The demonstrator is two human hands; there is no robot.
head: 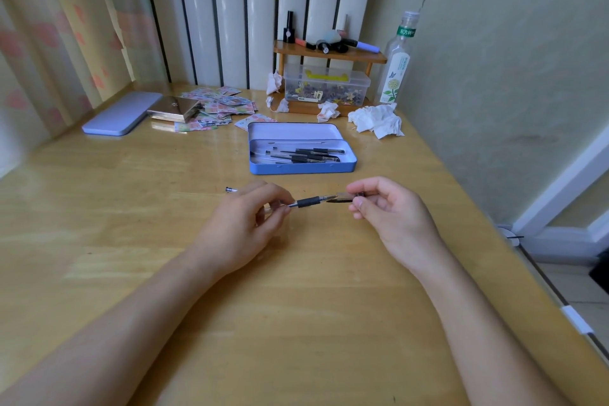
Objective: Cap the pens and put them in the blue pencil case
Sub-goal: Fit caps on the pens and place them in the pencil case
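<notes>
My left hand (250, 217) grips a clear pen (308, 201) with a black rubber grip, its tip pointing right. Its rear end sticks out to the left of my fingers. My right hand (389, 208) pinches a dark pen cap (344, 197), whose open end just meets the pen's tip. Both hands hover over the middle of the wooden table. Behind them lies the open blue pencil case (303, 167), lid tilted back, with several capped black pens (309, 155) inside.
A closed lilac case (122, 114), a gold box and scattered stickers (217, 107) lie at the back left. Crumpled tissues (375, 122), a small wooden shelf over a clear box (326, 87) and a bottle (395, 66) stand at the back right. The table's right edge (494, 224) drops to the floor.
</notes>
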